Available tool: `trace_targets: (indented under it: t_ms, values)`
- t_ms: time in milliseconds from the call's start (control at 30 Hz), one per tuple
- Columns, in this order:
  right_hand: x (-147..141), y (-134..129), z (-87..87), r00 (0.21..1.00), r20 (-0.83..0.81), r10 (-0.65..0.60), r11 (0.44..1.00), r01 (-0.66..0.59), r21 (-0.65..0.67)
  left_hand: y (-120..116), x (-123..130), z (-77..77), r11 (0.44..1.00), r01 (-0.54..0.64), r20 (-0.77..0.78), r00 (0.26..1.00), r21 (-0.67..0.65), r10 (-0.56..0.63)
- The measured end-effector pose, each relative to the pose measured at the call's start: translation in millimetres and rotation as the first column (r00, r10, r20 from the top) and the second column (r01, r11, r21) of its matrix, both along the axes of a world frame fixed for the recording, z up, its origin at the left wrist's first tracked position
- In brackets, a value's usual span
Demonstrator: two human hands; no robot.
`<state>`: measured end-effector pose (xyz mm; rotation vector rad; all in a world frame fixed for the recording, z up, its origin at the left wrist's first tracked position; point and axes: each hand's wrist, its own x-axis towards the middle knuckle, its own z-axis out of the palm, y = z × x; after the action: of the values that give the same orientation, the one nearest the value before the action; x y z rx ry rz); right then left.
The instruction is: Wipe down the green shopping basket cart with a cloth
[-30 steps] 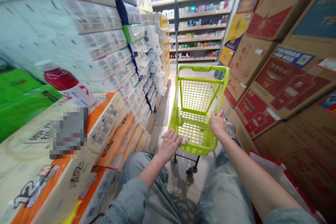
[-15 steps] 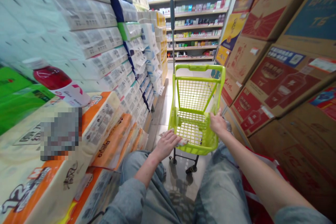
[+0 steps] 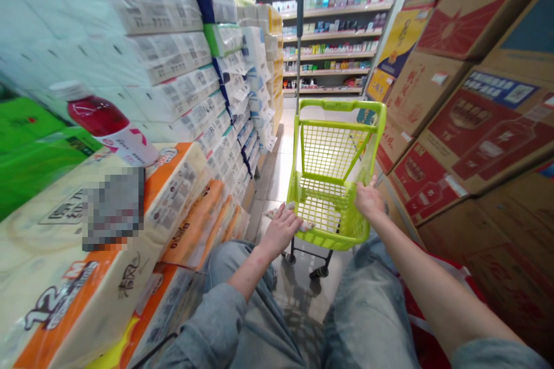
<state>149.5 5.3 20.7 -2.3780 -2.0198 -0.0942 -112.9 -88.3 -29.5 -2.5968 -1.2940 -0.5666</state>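
A lime-green shopping cart (image 3: 333,242) with a mesh basket stands in front of my knees. My left hand (image 3: 282,229) is at its near left corner, pressing a crumpled white wipe (image 3: 306,225) against the rim. Some of the wipe sticks out past the fingertips; the rest lies under the fingers. On the cart's right side, my right hand (image 3: 370,200) grips the edge, thumb up and fingers partly hidden behind the wall. Nothing lies in the part of the basket that shows.
Tissue packs (image 3: 173,57) are stacked high on the left. A bottle of red drink (image 3: 106,127) and a blurred-out object (image 3: 115,207) rest on a nearer tissue pack (image 3: 56,253). Cardboard cartons (image 3: 471,127) wall the right side. Stocked shelves (image 3: 333,34) stand beyond a thin pole (image 3: 299,17).
The whole view has shifted, so the cart and shelves sit farther right. My left hand has slid slightly left along the cart's rim with the wipe. My right hand keeps its grip.
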Motion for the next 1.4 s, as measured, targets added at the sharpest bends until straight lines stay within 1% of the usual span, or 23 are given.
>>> trace_targets:
  t_ms: [167,300,367,433,467,500,567,600,633,667,700,767,833,867,900,933,1000,1067,1133,1200,1233,1300,1400]
  values:
    - [-2.7,-5.2,-1.0,1.000,-0.025,-0.020,0.999,0.021,0.041,-11.5,28.2,1.0,0.999,-0.048,-0.005,0.999,0.011,0.048]
    - [-3.8,-5.3,-6.8,1.000,0.005,-0.007,0.988,0.006,0.155,-18.0,61.7,-1.2,1.000,-0.028,-0.004,1.000,0.010,0.028]
    - [-5.0,-5.8,-8.3,0.996,0.065,0.056,0.974,-0.068,0.216,-17.5,73.8,-2.9,1.000,-0.022,0.012,1.000,0.001,0.022]
    - [-8.8,-8.8,-8.0,0.971,0.137,0.197,0.953,-0.222,0.206,-15.0,78.8,-4.1,1.000,-0.011,0.014,1.000,-0.013,0.011]
    - [-11.9,-11.6,-7.5,0.940,0.157,0.302,0.933,-0.325,0.156,-13.3,78.4,-4.1,1.000,-0.002,0.009,1.000,-0.020,0.002]
    - [-15.9,-15.2,-7.0,0.896,0.153,0.416,0.900,-0.430,0.071,-11.6,76.2,-3.9,1.000,0.012,0.001,1.000,-0.028,-0.012]
    - [-25.3,-24.1,-6.6,0.799,0.063,0.597,0.798,-0.585,-0.145,-8.4,68.1,-2.6,0.997,0.051,-0.009,0.999,-0.050,-0.051]
    - [-30.2,-28.7,-6.7,0.769,0.003,0.639,0.747,-0.620,-0.237,-6.9,62.7,-2.0,0.996,0.069,-0.004,0.998,-0.063,-0.070]
    - [-34.9,-33.0,-6.9,0.763,-0.039,0.646,0.722,-0.627,-0.293,-5.5,57.0,-1.8,0.994,0.083,0.009,0.997,-0.077,-0.083]
    - [-39.1,-36.6,-7.2,0.773,-0.057,0.631,0.726,-0.616,-0.305,-4.3,51.1,-2.1,0.991,0.094,0.032,0.995,-0.091,-0.092]
    - [-43.0,-39.5,-7.4,0.791,-0.057,0.610,0.751,-0.599,-0.278,-3.1,45.1,-3.2,0.990,0.102,0.064,0.993,-0.102,-0.096]
    - [-49.5,-42.5,-7.7,0.816,-0.043,0.576,0.800,-0.574,-0.174,-1.2,33.6,-8.1,0.989,0.104,0.155,0.984,-0.107,-0.087]
    - [-55.4,-43.0,-7.5,0.819,-0.044,0.572,0.812,-0.573,-0.112,-0.3,22.9,-15.9,0.996,0.060,0.283,0.958,-0.072,-0.037]
    - [-58.5,-42.8,-7.3,0.815,-0.048,0.577,0.808,-0.579,-0.110,-0.5,17.9,-20.2,0.999,0.000,0.368,0.930,-0.048,0.017]
    - [-61.7,-42.4,-7.1,0.816,-0.048,0.577,0.808,-0.578,-0.116,-1.2,13.3,-24.4,0.996,-0.086,0.464,0.881,-0.032,0.091]
    - [-65.1,-42.0,-6.8,0.820,-0.047,0.571,0.811,-0.571,-0.128,-2.2,9.0,-28.2,0.982,-0.186,0.564,0.808,-0.035,0.173]
    - [-72.1,-41.4,-6.2,0.834,-0.043,0.550,0.823,-0.550,-0.146,-4.9,2.5,-34.0,0.928,-0.357,0.726,0.610,-0.107,0.318]
    - [-78.9,-41.2,-5.5,0.842,-0.045,0.537,0.829,-0.537,-0.157,-7.7,0.2,-38.4,0.869,-0.438,0.811,0.406,-0.232,0.421]
    - [-85.0,-41.4,-5.1,0.843,-0.048,0.536,0.829,-0.536,-0.159,-10.0,3.6,-42.6,0.803,-0.455,0.833,0.203,-0.384,0.514]
    - [-90.3,-41.9,-5.3,0.844,-0.050,0.534,0.830,-0.534,-0.159,-12.4,12.7,-47.1,0.737,-0.406,0.802,0.018,-0.540,0.597]
    - [-92.6,-42.3,-5.6,0.845,-0.052,0.532,0.831,-0.533,-0.157,-13.7,18.7,-49.3,0.715,-0.364,0.779,-0.049,-0.597,0.625]
    - [-96.4,-43.4,-6.5,0.846,-0.058,0.530,0.833,-0.533,-0.152,-16.9,30.7,-52.5,0.712,-0.283,0.760,-0.121,-0.643,0.638]
    - [-100.2,-45.5,-7.6,0.840,-0.077,0.537,0.827,-0.542,-0.148,-20.7,41.1,-55.6,0.731,-0.217,0.763,-0.196,-0.646,0.616]
